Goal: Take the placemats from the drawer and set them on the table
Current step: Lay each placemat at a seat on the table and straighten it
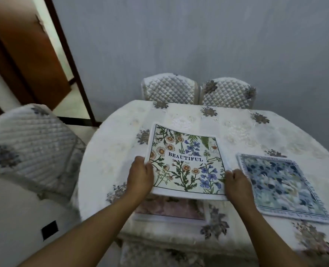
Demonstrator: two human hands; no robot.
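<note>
A white placemat with wildflowers and the word BEAUTIFUL [186,160] is held just above the table. My left hand [140,176] grips its left edge and my right hand [237,184] grips its right edge near the front corner. Under its front edge lies a pink-toned placemat [171,210], flat on the table and partly covered. To the right, a blue and white patterned placemat [281,187] lies flat on the tablecloth, apart from the others.
The table [109,160] has a white cloth with grey-blue flower motifs. Two quilted chairs [198,91] stand at the far side against a grey wall, and another quilted chair [30,139] at the left. A brown door frame [69,60] is behind it.
</note>
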